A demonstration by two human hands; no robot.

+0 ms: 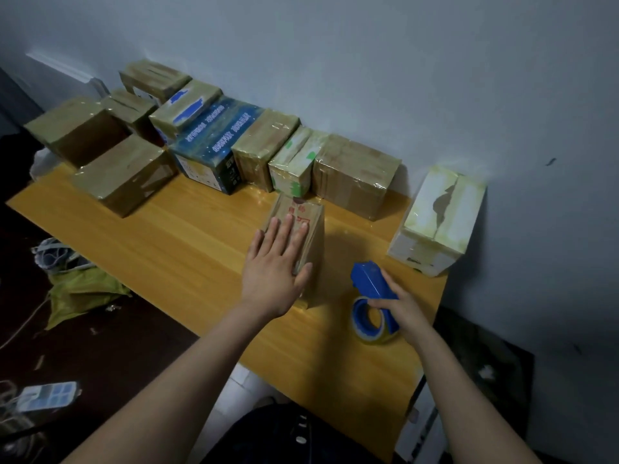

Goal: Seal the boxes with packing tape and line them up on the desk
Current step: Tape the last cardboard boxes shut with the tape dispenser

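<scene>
Brown cardboard under flat, straight fingers (286, 228): left hand (274, 266) presses a small box (315, 231) in the middle of the desk (187, 236). Right hand (407, 311) grips a blue tape dispenser (370, 286). Taped boxes (355, 172) line the wall edge; this one is probably the last.

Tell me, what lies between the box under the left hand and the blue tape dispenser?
Nothing: in the head view only a bare, shadowed strip of desk separates the box from the tape dispenser.
</scene>
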